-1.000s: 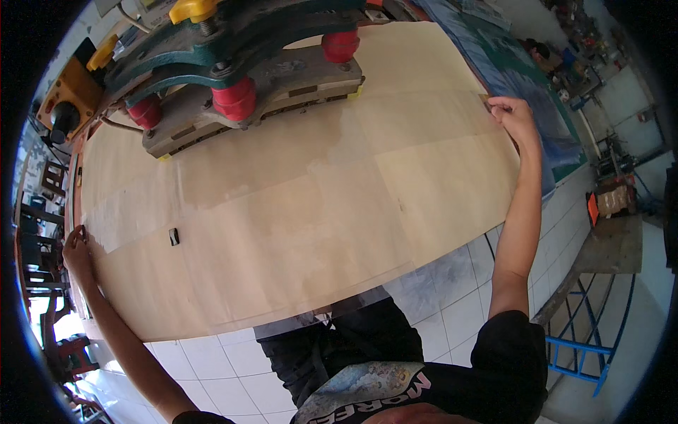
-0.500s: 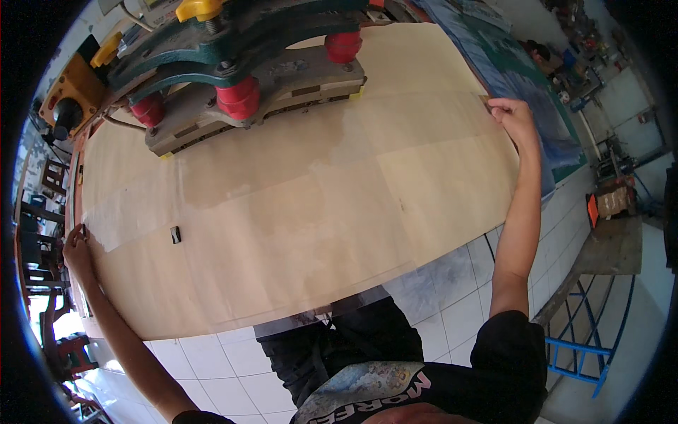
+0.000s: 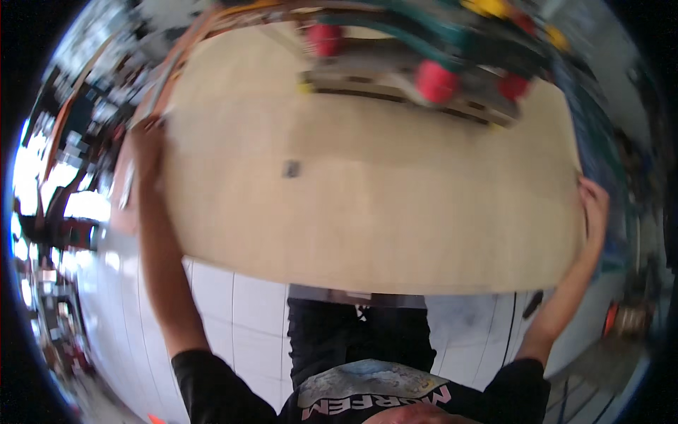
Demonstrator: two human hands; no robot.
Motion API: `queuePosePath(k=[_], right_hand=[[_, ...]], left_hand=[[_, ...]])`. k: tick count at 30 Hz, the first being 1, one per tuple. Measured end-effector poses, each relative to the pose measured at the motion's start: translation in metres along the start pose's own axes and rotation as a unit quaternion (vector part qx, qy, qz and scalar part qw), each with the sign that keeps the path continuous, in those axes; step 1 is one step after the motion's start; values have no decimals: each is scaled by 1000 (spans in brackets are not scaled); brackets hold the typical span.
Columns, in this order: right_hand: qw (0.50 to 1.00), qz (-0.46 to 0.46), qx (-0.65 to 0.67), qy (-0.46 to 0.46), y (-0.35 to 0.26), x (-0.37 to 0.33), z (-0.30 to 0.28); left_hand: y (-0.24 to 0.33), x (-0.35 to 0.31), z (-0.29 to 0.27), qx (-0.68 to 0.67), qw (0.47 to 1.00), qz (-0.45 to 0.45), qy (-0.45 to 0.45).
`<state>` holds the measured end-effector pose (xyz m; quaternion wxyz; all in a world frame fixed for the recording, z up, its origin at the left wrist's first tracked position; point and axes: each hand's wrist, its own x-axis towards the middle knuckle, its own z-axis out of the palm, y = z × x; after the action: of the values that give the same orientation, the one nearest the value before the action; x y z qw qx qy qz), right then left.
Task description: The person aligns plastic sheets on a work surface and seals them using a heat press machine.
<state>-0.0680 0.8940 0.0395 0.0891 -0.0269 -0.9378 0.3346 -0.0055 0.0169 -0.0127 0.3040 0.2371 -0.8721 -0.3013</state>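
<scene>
A broad tan sheet (image 3: 381, 212) covers the work surface in front of me. At its left edge is my left hand (image 3: 147, 145), fingers bent together on the margin of the sheet. My right hand (image 3: 595, 208) grips the right edge, thumb and fingers closed on it. Motion blur softens both sets of fingertips. A small dark rectangular piece (image 3: 291, 169) lies on the sheet, left of the middle and apart from both hands.
Over the far part of the sheet stands a green machine frame (image 3: 402, 32) with red round mounts (image 3: 436, 81) and a long grey metal head (image 3: 374, 78). Blue-green material (image 3: 600, 134) lies beyond the right edge. White floor tiles (image 3: 240, 304) show below.
My view has swung left and levelled, so the machine, sheet and dark piece appear farther right. My left hand appears higher in view, my right hand lower; both stay at the sheet's sides.
</scene>
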Motion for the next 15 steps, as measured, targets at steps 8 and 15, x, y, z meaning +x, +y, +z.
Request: queuePosePath(k=[8,15], right_hand=[[1000,11,-12,17,33,3,-17],[999,-12,-9,29,66,16,-28]], left_hand=[[11,1,-31,76,995,-39,43],[17,-1,-26,55,995,-67,43]])
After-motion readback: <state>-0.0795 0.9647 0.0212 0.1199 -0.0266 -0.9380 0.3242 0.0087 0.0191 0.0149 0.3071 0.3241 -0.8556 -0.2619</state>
